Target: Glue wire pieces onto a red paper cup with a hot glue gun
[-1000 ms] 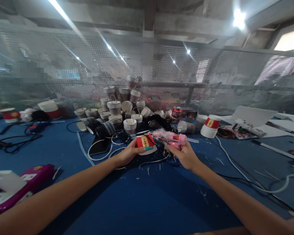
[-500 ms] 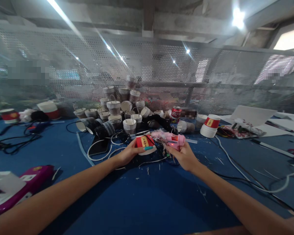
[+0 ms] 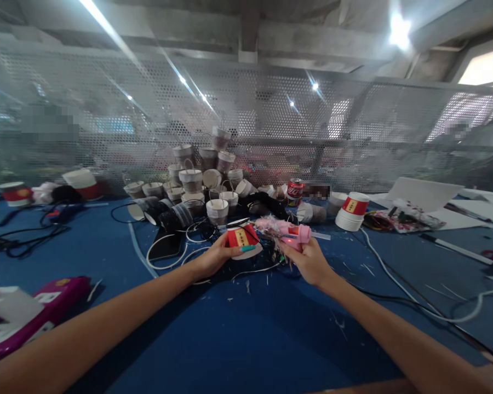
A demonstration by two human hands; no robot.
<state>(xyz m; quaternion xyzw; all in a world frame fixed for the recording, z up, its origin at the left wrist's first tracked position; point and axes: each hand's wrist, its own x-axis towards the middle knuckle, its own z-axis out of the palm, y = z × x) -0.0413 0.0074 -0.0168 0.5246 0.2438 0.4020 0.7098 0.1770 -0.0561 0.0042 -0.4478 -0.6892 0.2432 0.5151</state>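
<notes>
My left hand (image 3: 216,256) is closed round a red and white paper cup (image 3: 243,237), its thumb with a teal nail lying across the front. A dark cord shows on the cup. In my right hand (image 3: 310,264) is a pink hot glue gun (image 3: 294,237), with a clear glue stick (image 3: 321,236) poking out of its back end. The gun's front is wrapped in stringy glue and points left toward the cup. Whether its nozzle touches the cup cannot be made out. An orange light glows on the gun.
Behind my hands is a heap of small wrapped cups (image 3: 191,180) with handles. A cola can (image 3: 295,190) and a stack of red and white cups (image 3: 353,211) stand to the right. A phone (image 3: 165,244), white cable (image 3: 388,273) and purple case (image 3: 53,306) lie around.
The paper cup has tilted slightly in my left hand, so more of its upper rim shows. The glue gun has barely moved.
</notes>
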